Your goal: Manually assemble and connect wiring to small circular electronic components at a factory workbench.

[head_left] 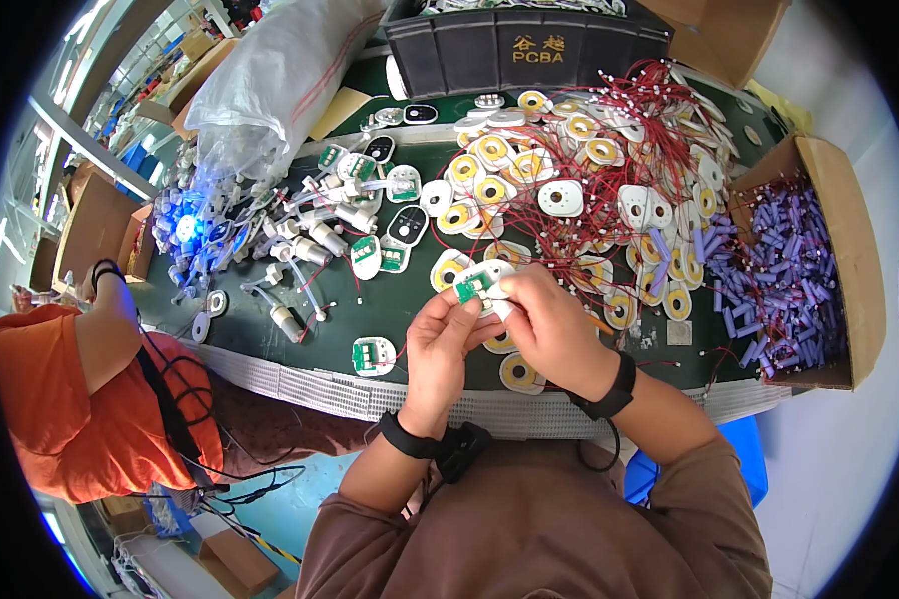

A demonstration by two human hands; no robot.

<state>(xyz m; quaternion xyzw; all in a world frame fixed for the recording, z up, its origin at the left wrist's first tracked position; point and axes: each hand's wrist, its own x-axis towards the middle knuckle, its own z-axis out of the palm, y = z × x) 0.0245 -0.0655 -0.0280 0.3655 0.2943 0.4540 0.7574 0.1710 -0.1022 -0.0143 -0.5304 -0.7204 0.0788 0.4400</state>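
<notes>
Above the table's near edge, my left hand [446, 339] pinches a white oval cover with a small green circuit board [471, 289] on it. My right hand [552, 326] closes on the same cover from the right, its fingertips at the board's edge; whether a small part sits between them is hidden. Below and left of my hands lies another white cover with a green board [373, 356] and a red wire. Several more covers with boards [367, 257] lie further up. Round white discs with yellow rings [493, 190] and red wires heap up beyond my hands.
At the right, a cardboard box [837, 270] holds many purple cylindrical cells. A black crate [529, 55] and a clear plastic bag [260, 90] stand at the back. Motor-like assemblies [320, 240] lie left. A co-worker in an orange top [60, 399] sits at left.
</notes>
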